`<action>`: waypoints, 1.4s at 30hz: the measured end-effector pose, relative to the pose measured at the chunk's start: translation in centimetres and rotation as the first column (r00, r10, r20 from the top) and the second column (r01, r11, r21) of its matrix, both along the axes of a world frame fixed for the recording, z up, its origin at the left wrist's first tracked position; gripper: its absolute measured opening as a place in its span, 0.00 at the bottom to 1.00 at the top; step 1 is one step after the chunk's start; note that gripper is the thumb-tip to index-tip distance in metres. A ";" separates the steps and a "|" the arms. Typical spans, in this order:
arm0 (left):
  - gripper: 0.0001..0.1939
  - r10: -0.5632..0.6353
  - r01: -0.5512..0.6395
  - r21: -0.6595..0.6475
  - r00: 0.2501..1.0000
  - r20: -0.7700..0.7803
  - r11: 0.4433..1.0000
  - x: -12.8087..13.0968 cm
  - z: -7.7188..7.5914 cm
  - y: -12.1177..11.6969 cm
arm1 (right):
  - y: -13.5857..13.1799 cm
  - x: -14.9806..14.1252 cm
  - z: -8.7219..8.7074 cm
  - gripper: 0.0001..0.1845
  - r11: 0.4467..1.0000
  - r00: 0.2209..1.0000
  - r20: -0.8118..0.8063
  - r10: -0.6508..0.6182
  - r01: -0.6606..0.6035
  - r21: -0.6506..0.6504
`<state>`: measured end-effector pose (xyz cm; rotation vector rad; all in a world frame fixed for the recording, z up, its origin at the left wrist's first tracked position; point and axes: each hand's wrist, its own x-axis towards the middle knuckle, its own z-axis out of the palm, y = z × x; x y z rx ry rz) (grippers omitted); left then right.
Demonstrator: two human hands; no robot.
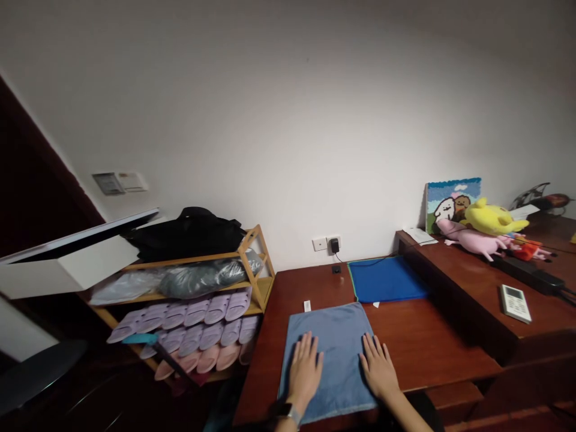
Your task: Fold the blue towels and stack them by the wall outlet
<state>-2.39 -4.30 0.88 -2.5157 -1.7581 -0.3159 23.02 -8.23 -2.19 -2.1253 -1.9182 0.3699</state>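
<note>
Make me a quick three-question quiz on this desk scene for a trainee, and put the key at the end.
1. What does the left hand lie on?
2. True or false: the right hand is open, not balled into a fist.
3. What colour is the soft toy on top of the pink toy? a) green; b) yellow; c) black.

Key:
1. The light blue cloth.
2. True.
3. b.

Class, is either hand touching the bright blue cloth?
No: the left hand lies on the grey-blue cloth and the right hand at its right edge, both apart from the bright blue cloth.
</note>
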 end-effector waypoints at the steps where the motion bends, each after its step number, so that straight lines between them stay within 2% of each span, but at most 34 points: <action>1: 0.29 -0.082 0.082 -0.011 0.996 0.020 0.997 1.7 -0.3 -0.6 | -0.6 -0.1 -0.3 0.37 1.000 1.000 0.001 0.004 -0.004 -0.003; 3: 0.28 -0.173 0.176 -0.041 0.983 0.053 0.984 4.4 -1.1 -1.8 | -1.3 -0.4 -0.7 0.37 1.000 1.000 -0.001 0.013 -0.013 0.000; 5: 0.29 -0.158 0.163 -0.079 0.985 0.068 0.983 5.2 -2.0 -2.7 | -1.5 -0.8 -0.9 0.38 0.999 0.999 -0.013 0.035 -0.035 0.004; 9: 0.32 -0.060 0.064 -0.112 0.997 0.042 0.992 2.3 -3.0 -2.9 | -0.6 -2.5 -0.3 0.38 0.996 0.995 -0.048 0.088 -0.088 0.008; 12: 0.33 -0.004 0.006 -0.116 1.000 0.018 0.993 0.2 -2.5 -1.8 | 0.8 -4.1 0.9 0.37 0.994 0.993 -0.056 0.106 -0.106 -0.009; 15: 0.33 0.000 0.001 -0.135 1.000 0.005 0.991 -0.1 -1.4 -0.3 | 1.8 -4.8 1.9 0.36 0.995 0.995 -0.046 0.091 -0.093 -0.038; 19: 0.34 -0.046 0.046 -0.152 0.999 -0.003 0.987 -0.5 -1.1 0.8 | 2.0 -4.5 1.7 0.36 0.998 0.998 -0.022 0.056 -0.057 -0.024; 22: 0.34 -0.033 0.030 -0.138 0.999 -0.018 0.990 -3.1 -1.6 0.4 | 1.8 -4.2 1.1 0.35 0.999 0.999 0.001 0.034 -0.034 -0.012; 28: 0.34 0.135 -0.138 -0.087 0.990 -0.046 0.987 -11.0 -2.8 -1.7 | 1.6 -4.5 1.2 0.35 0.999 0.999 0.030 0.024 -0.023 -0.032; 30: 0.33 0.155 -0.157 -0.073 0.987 -0.039 0.985 -12.6 -3.0 -2.1 | 0.9 -4.8 1.0 0.35 0.999 0.999 0.030 0.028 -0.027 -0.024; 32: 0.33 0.150 -0.152 -0.051 0.988 -0.036 0.987 -13.1 -2.9 -2.2 | -0.2 -5.0 0.6 0.36 0.999 0.999 0.018 0.041 -0.041 -0.010; 34: 0.31 0.143 -0.144 -0.019 0.989 -0.041 0.989 -12.1 -2.6 -2.2 | -1.3 -5.3 0.0 0.36 0.999 0.999 0.000 0.045 -0.045 -0.005; 36: 0.29 0.110 -0.110 0.013 0.993 -0.035 0.994 -9.3 -2.1 -2.4 | -2.2 -5.5 -0.4 0.36 0.999 0.999 -0.015 0.041 -0.041 -0.009; 38: 0.28 0.008 -0.007 0.029 1.000 -0.013 1.000 -4.8 -1.7 -2.7 | -2.5 -5.5 -0.5 0.35 0.999 0.999 -0.018 0.037 -0.037 -0.009; 39: 0.28 -0.080 0.080 0.029 0.997 0.001 0.996 -2.3 -1.6 -3.0 | -2.6 -5.5 -0.4 0.35 0.999 0.999 -0.015 0.041 -0.042 -0.012; 41: 0.29 -0.251 0.251 0.022 0.967 0.028 0.968 2.7 -1.5 -3.6 | -2.6 -5.4 -0.2 0.35 0.998 0.998 0.000 0.065 -0.065 -0.023; 42: 0.29 -0.278 0.278 0.011 0.959 0.047 0.961 4.7 -1.6 -3.8 | -2.6 -5.3 -0.1 0.34 0.996 0.997 0.010 0.082 -0.081 -0.032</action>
